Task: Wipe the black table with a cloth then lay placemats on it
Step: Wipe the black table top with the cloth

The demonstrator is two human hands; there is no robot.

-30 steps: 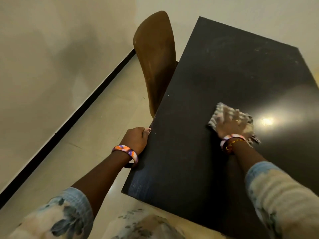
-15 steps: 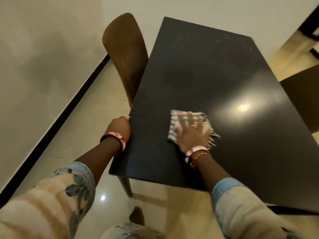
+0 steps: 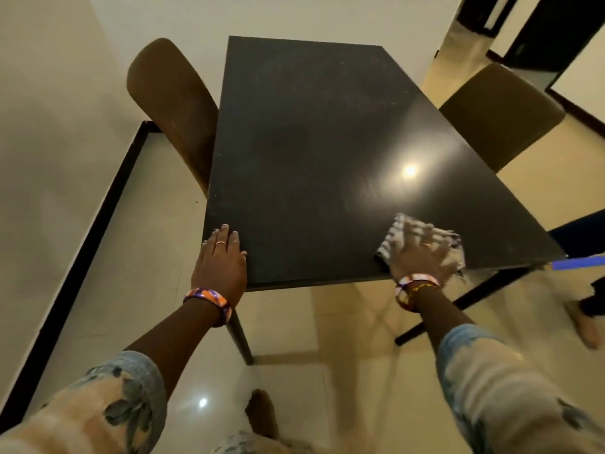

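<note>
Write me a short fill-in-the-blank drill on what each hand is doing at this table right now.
1. The right hand presses a striped ____ flat on the black table.
2. The left hand rests with straight fingers on the table's near-____ corner.
3. Each wrist wears a colourful ____.
4. A brown chair stands at the table's ____ side.

Missing words: cloth; left; bangle; left

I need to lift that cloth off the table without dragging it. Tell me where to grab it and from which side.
Pinch the cloth at its fringed corner by the near table edge, coming from the near right side. That corner lies bare past the right hand, which presses flat on the middle, and looks to overhang the edge, so fingers could likely get under it.
</note>
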